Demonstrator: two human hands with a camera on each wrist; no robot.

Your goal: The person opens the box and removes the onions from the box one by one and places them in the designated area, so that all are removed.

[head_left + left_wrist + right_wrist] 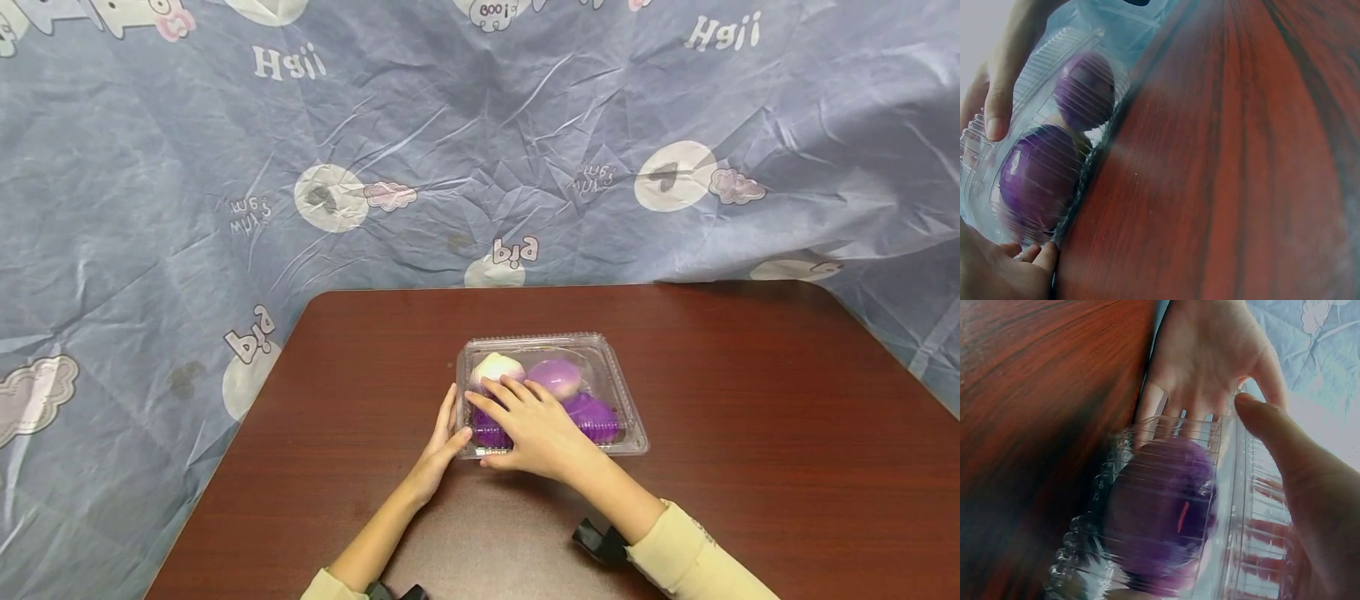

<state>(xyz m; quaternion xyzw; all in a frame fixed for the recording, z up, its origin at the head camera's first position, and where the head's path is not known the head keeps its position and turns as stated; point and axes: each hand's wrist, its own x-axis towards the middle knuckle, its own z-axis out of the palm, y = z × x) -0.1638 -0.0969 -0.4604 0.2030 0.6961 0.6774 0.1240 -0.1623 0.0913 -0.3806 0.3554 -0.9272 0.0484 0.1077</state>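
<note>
A clear plastic clamshell box (630,417) lies on the table with its lid down over several round, onion-shaped pieces. Inside, a whitish one (495,367) and a light purple one (553,379) sit at the back. Deep purple ones (595,418) fill the front, partly behind my fingers. My right hand (543,429) rests across the lid, fingers spread and nearly straight, thumb at the front rim. Along the box's left side lies my left hand (431,467), its extended fingers against the wall. In the right wrist view, ribbed plastic covers a purple piece (1160,500).
The dark red-brown wooden table (750,400) extends on both sides of the box. Behind it hangs a wrinkled blue-grey cloth (450,150) with cartoon prints. Black straps with mounts (600,542) are at both wrists, by the pale yellow sleeves (690,550).
</note>
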